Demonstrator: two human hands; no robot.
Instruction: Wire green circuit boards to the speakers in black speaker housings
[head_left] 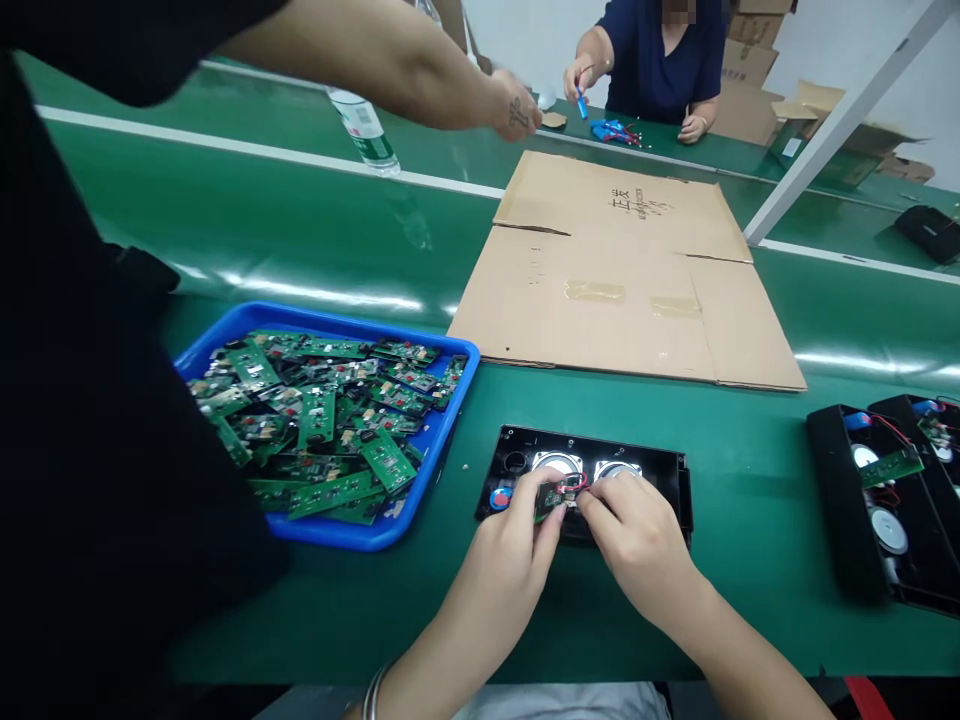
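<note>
Your left hand [510, 545] and right hand [630, 530] pinched closed on a small green circuit board [553, 497] over the black speaker housing [660, 470] on the green worktop [735, 500], beside the blue tray [442, 420], apparently to keep it steady.

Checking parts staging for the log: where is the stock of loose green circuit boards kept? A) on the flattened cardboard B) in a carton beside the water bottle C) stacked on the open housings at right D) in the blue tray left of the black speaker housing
D: the green circuit boards lie heaped in the blue tray, left of the black speaker housing that both hands work over; the cardboard carries none.
</note>
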